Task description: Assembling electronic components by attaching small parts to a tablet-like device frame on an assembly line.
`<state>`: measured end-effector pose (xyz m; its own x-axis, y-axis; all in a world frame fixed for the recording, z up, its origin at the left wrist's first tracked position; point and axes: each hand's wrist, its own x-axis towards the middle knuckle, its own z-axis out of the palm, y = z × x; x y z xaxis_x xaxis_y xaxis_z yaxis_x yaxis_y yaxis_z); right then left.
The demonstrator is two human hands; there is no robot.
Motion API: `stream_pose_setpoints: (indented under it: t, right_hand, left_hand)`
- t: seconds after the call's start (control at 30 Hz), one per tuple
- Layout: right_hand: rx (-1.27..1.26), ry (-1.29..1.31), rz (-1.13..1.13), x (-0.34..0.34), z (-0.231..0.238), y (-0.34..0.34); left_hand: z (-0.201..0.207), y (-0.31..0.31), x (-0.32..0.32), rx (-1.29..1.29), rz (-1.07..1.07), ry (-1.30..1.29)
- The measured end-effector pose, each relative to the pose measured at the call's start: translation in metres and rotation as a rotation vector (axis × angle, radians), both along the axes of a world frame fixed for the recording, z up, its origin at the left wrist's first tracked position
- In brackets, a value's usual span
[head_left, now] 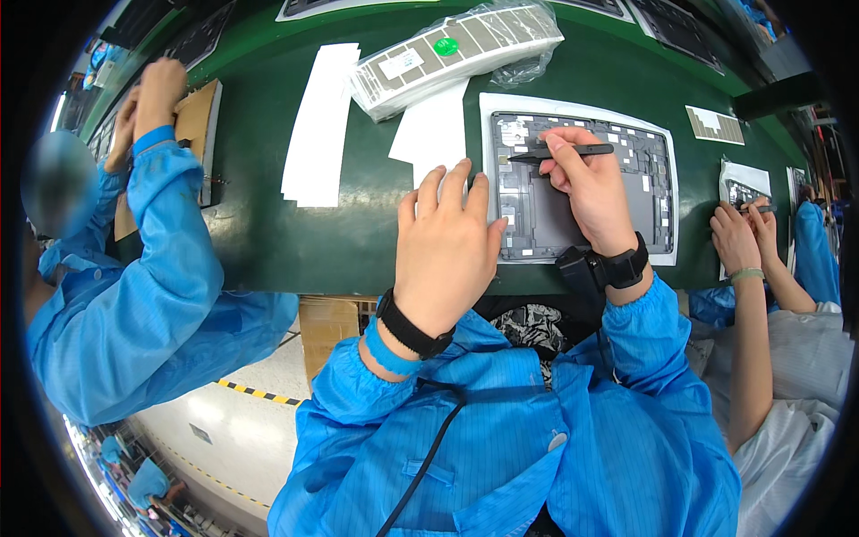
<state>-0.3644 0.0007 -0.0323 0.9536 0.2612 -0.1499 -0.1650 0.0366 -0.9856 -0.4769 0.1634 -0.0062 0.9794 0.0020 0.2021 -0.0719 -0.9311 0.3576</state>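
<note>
A dark grey tablet housing (631, 192) lies on a white foam sheet (573, 101) on the green bench. My right hand (586, 183) is closed round black tweezers (573, 153), whose tip points left over the housing's upper left part. At the housing's left edge rests my left hand (450, 242), palm down with its fingers spread, and it holds nothing. Its thumb lies close to the lower left corner; I cannot tell whether it touches the housing. Small white and metallic pieces line the housing's border.
Beyond my left hand lie white paper strips (322, 125) and a plastic-wrapped stack of label sheets (461, 54). A small label sheet (716, 125) sits to the right. Co-workers' hands work at both sides, the left one by a cardboard piece (199, 125).
</note>
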Motion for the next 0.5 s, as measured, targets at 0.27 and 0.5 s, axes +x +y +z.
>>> stream_pose_setpoints:
  t: [0.27, 0.5]
  right_hand:
    - [0.002, -0.008, 0.007, 0.0016, -0.0006, -0.0009]
    - [-0.005, -0.02, 0.039, 0.0038, -0.0012, -0.0019]
  left_hand:
    - [-0.0059, -0.0029, 0.0047, 0.005, -0.008, 0.011]
    - [-0.0063, -0.0041, 0.008, 0.006, -0.006, 0.003]
